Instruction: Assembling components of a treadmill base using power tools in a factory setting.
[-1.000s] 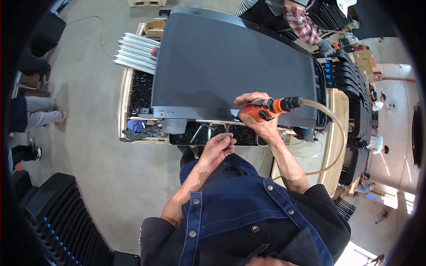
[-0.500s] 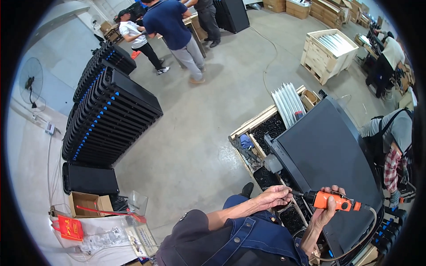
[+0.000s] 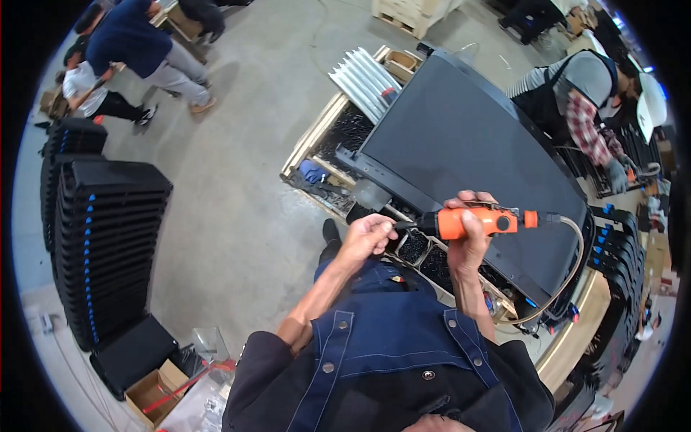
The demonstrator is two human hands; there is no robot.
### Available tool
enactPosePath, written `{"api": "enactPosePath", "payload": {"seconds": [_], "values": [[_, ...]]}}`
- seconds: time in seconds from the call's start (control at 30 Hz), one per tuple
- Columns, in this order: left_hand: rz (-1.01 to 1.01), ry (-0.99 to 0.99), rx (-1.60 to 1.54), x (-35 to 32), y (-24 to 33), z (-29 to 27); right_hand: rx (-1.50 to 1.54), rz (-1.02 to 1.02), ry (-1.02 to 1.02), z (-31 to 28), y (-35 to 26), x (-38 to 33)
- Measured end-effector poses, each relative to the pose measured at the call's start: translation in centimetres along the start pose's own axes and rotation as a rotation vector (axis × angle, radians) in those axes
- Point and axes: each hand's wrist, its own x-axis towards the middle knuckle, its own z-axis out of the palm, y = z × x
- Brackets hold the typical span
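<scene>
My right hand [image 3: 471,243] is wrapped round an orange power screwdriver [image 3: 450,224] with a black nose that points left. A pale cord or hose [image 3: 578,248] curves from its back end down to the right. At the tip of the driver my left hand [image 3: 368,236] is closed, thumb pressed on the fingers. Whatever it pinches is too small to make out. Just beyond both hands lies a large dark grey panel [image 3: 468,133], apart from the driver's tip. Bins of small black parts [image 3: 413,246] show below the driver.
Silver tubes [image 3: 360,83] lie by the wooden crate's edge [image 3: 313,137]. Tall stacks of black panels [image 3: 115,223] stand at left, near an open cardboard box [image 3: 155,392]. A co-worker in a white cap [image 3: 651,108] works at right; other people [image 3: 137,54] stand far left.
The view has swung right, so the panel and my hands sit further left and higher in it. The driver is still in my right hand, with my left at its tip.
</scene>
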Motion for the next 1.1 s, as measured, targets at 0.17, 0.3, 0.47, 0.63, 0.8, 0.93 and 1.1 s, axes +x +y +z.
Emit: {"api": "enactPosePath", "payload": {"seconds": [0.17, 0.3, 0.47, 0.63, 0.8, 0.93, 1.1], "values": [[-0.246, -0.13, -0.625, 4.2, 1.8, -2.6, -0.117, -0.107, -0.158, 5.7, 3.0, 2.3], [-0.286, -0.144, -0.87, 7.3, 3.7, -2.2, -0.297, -0.266, -0.295, 9.1, 5.2, 4.4], [-0.42, -0.079, -0.886, 8.7, 5.1, -2.2, -0.469, -0.213, -0.346, 11.0, 7.5, 6.7], [-0.541, -0.121, -0.66, 7.6, 4.2, -3.3, -0.619, -0.227, -0.637, 12.3, 8.8, 8.7], [-0.701, -0.093, -0.518, 4.5, 4.0, -4.1, -0.501, -0.128, -0.497, 13.0, 9.7, 8.0], [-0.69, -0.123, -0.495, 3.9, 4.2, -4.8, -0.67, -0.148, -0.572, 13.5, 9.4, 7.7], [-0.682, -0.171, -0.275, 3.7, 3.6, -4.7, -0.633, -0.256, -0.385, 10.6, 5.7, 5.3]]}}
